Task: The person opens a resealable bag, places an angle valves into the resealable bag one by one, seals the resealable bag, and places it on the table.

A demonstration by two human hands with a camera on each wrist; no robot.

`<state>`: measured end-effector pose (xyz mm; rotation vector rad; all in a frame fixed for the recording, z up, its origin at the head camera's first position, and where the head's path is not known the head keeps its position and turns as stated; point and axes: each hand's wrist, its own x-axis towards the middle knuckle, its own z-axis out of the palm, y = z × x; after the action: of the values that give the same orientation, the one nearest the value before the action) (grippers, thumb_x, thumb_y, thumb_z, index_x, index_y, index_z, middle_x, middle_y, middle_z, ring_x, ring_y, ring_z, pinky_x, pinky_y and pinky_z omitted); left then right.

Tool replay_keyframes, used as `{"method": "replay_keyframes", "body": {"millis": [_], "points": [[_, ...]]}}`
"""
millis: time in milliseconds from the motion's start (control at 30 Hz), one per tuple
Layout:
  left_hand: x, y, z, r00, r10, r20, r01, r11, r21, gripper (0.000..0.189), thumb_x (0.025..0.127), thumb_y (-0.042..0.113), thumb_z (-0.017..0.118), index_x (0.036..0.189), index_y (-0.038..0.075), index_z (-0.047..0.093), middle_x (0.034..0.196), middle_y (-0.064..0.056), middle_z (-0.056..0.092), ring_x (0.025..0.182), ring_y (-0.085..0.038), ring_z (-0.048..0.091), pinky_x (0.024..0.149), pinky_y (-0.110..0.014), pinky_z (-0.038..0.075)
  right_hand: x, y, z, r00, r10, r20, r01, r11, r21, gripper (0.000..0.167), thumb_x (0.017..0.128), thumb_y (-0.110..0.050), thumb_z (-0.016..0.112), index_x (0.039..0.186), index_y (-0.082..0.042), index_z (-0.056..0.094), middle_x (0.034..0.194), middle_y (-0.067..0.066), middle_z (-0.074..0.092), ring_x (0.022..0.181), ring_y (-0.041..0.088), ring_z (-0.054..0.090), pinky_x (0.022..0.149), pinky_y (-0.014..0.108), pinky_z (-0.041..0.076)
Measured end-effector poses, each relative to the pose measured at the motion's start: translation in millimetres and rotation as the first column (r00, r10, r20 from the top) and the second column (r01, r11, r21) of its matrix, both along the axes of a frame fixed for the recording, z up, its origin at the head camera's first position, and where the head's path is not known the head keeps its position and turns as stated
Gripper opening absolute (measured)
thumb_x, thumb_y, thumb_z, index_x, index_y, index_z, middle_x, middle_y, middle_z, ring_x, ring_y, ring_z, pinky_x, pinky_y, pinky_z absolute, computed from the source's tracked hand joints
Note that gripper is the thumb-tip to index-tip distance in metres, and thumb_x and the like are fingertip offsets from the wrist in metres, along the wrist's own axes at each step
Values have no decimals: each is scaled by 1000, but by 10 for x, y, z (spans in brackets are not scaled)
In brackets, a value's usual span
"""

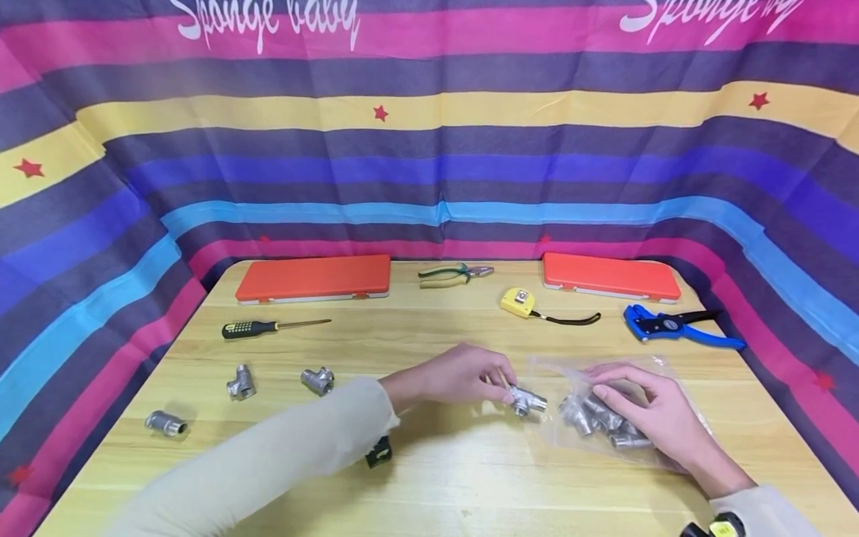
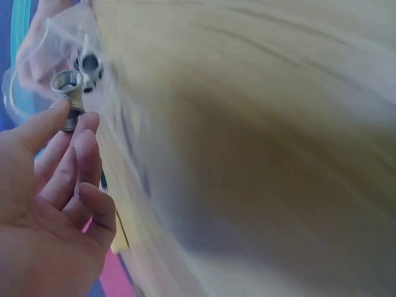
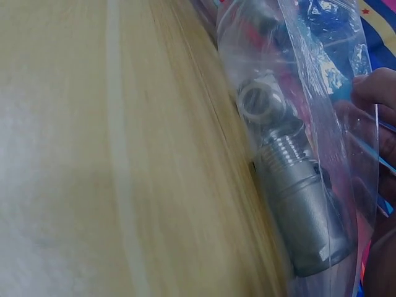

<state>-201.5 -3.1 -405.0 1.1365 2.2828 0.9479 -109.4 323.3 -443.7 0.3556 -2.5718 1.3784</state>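
Note:
My left hand (image 1: 466, 377) pinches a silvery threaded tee pipe fitting (image 1: 529, 402) between thumb and fingertips, at the left side of a clear plastic bag (image 1: 664, 369). In the left wrist view, the round threaded mouth of this tee fitting (image 2: 67, 80) faces up. My right hand (image 1: 647, 410) grips the bag's upper edge, thumb on the near side. Several metal fittings (image 1: 604, 418) lie inside the bag; a cylindrical threaded fitting (image 3: 306, 216) shows through the film in the right wrist view. On the left of the table lie two tee fittings (image 1: 242, 382) (image 1: 318, 380) and a straight fitting (image 1: 165, 424).
Red cases (image 1: 315, 276) (image 1: 611, 276) stand at the back, with pliers (image 1: 456, 274) between them. A screwdriver (image 1: 275, 327) lies at left. A yellow tape measure (image 1: 518, 302) and a blue wire stripper (image 1: 681, 327) lie at right. Striped cloth (image 1: 429, 171) surrounds the table.

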Motion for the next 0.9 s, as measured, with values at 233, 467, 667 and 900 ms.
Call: {"method": "replay_keyframes", "body": {"millis": [233, 467, 667, 900], "points": [[87, 392, -98, 1000, 7, -16, -8, 999, -41, 18, 100, 26, 82, 114, 15, 78, 101, 8, 85, 80, 10, 69, 76, -12, 54, 0, -4, 2, 1000, 6, 8, -6, 1000, 5, 16, 103, -8, 76, 114, -18, 81, 125, -4, 79, 120, -4, 68, 104, 6, 46], [144, 593, -168, 999, -42, -24, 41, 997, -58, 24, 103, 26, 79, 124, 15, 77, 110, 8, 85, 95, 10, 72, 79, -8, 52, -9, 4, 0, 999, 23, -23, -23, 1000, 13, 19, 102, -3, 76, 114, -16, 81, 123, 1, 80, 117, -4, 69, 100, 8, 51], [99, 531, -147, 973, -190, 132, 197, 980, -42, 44, 110, 24, 67, 153, 18, 61, 144, 3, 73, 123, -4, 71, 89, -12, 57, -6, 24, 26, 1000, -2, -4, 2, 1000, 23, 18, 103, -7, 76, 115, -18, 81, 124, -6, 79, 117, -6, 69, 97, 8, 53], [-31, 56, -40, 975, -115, 191, 118, 993, -4, 35, 111, 25, 64, 144, 15, 67, 135, 3, 75, 117, -2, 70, 98, -18, 58, -9, 34, 23, 1000, -7, -8, 7, 999, 32, 17, 102, -7, 76, 114, -18, 81, 124, -5, 79, 117, -5, 69, 97, 8, 52]]}}
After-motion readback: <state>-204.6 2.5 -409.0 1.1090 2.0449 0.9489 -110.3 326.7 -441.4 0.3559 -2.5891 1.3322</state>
